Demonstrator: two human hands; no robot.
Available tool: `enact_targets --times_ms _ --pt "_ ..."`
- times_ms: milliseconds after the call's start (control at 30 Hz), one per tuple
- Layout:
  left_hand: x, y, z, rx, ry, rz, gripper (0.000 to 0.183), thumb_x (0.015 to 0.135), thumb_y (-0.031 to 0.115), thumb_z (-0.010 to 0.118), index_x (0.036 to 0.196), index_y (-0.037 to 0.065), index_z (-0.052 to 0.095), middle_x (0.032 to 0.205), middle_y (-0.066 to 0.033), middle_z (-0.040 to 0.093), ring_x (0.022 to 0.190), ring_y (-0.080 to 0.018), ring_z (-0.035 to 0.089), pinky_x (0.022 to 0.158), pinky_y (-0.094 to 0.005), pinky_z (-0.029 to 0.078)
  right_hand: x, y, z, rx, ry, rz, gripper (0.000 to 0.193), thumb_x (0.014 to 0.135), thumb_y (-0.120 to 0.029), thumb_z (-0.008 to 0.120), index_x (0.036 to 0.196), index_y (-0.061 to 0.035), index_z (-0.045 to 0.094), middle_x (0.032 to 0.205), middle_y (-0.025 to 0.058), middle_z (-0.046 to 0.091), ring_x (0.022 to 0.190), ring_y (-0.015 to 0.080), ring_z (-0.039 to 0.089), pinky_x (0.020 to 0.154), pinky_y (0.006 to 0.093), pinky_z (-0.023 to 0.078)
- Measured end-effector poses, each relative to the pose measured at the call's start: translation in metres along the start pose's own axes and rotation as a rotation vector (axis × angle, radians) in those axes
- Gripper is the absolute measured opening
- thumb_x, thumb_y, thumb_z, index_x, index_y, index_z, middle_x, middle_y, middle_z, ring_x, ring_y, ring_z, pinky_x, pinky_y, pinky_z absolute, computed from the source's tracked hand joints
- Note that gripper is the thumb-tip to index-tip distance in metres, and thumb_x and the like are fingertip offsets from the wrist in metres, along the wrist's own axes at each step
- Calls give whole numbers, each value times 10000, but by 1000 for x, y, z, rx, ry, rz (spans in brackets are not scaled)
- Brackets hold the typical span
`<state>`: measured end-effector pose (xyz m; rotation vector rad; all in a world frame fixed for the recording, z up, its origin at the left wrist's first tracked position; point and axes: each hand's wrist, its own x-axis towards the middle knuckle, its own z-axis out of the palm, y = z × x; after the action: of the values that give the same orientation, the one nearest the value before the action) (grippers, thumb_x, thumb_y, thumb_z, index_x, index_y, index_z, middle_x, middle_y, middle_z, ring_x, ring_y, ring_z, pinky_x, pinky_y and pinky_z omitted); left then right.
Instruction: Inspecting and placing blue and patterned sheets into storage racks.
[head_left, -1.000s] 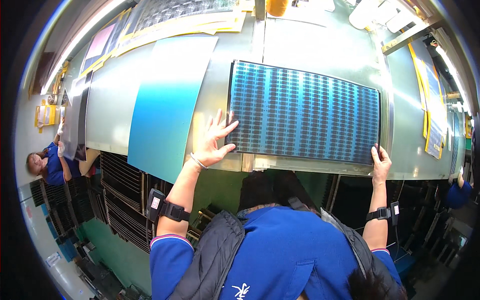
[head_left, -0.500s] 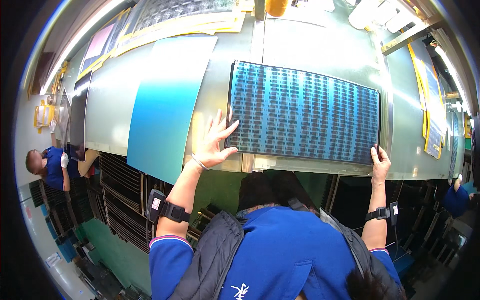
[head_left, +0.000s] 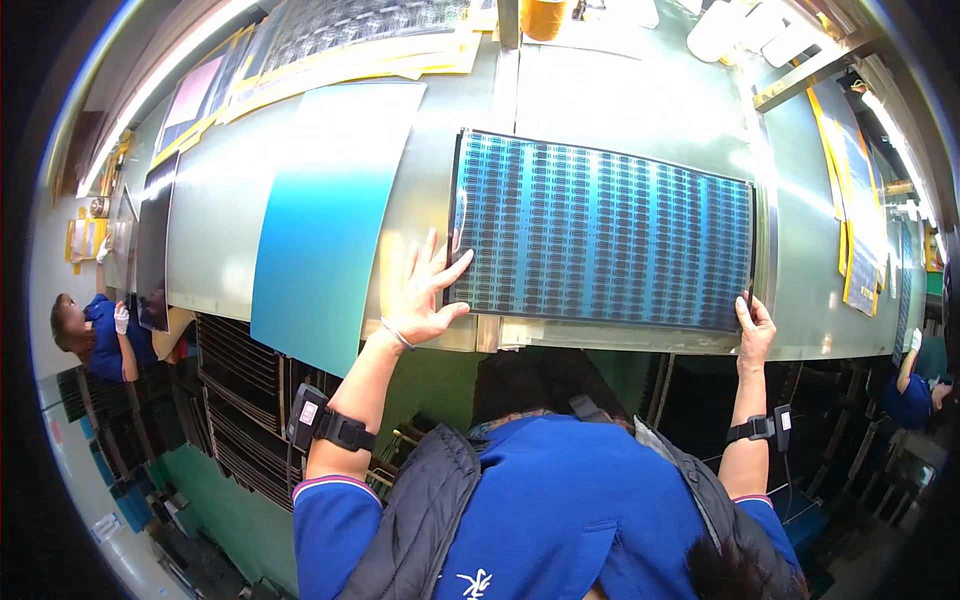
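Note:
A rectangular blue panel covered by a black repeating pattern, with dark borders, (head_left: 605, 235) lies flat on the pale worktable in front of me. My left hand (head_left: 425, 295) rests at its left edge, fingers spread and thumb pointing toward the panel's lower left corner. At the lower right corner my right hand (head_left: 755, 325) pinches the panel's edge between thumb and fingers. Whether the pattern is a separate film over the panel, I cannot tell. To the left, a plain blue sheet (head_left: 315, 235) lies on the table, its near end overhanging the front edge.
Yellow-edged patterned sheets (head_left: 350, 45) lie at the far left, and more yellow-edged sheets (head_left: 855, 220) at the right. A metal post (head_left: 508, 60) rises behind the panel. Dark slotted racks (head_left: 240, 380) stand below the table. Co-workers (head_left: 100, 325) work at both sides.
Both hands keep their places at the panel's edges. The whole view has shifted slightly. The co-worker at the right has raised a gloved hand a little.

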<state>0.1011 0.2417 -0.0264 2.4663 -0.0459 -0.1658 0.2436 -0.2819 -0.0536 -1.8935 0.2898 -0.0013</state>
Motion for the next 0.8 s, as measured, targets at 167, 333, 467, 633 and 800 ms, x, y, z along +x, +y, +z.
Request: enact_targets --times_ms 167,333,467,633,800 --pt "0 3 -2 65 -68 -23 779 701 284 720 1399 193 387 1509 -118 210 1409 -358 46 1120 -495 -12 -1 -1 1 31 10 8 274 816 -87 704 1073 -10 651 930 -7 639 825 60 572 772 193 454" --pt "0 0 -1 24 -81 -34 791 697 303 716 1404 202 378 1516 -113 187 1411 -355 28 1119 -502 -9 2 2 -2 24 -7 12 272 812 -89 708 1068 -14 655 924 -7 638 819 60 568 764 193 452" --pt "7 5 0 49 -83 -20 794 693 305 715 1405 207 377 1527 -110 144 1411 -354 21 1120 -504 -2 4 1 -7 38 -1 26 269 810 -90 709 1061 -11 654 929 -2 637 833 69 569 781 204 449" --pt "9 3 1 76 -24 35 820 662 218 743 1399 210 384 1517 -114 181 1402 -372 68 1121 -524 30 7 -37 -13 178 -235 166 317 736 -61 700 1023 -2 579 984 72 613 903 162 588 813 277 465" --pt "0 9 -3 121 -57 1 828 623 161 716 1387 124 398 1514 -156 168 1413 -346 51 1124 -493 13 68 -105 16 305 -458 228 807 810 -88 675 1446 -91 177 1152 145 563 960 172 574 799 277 454"
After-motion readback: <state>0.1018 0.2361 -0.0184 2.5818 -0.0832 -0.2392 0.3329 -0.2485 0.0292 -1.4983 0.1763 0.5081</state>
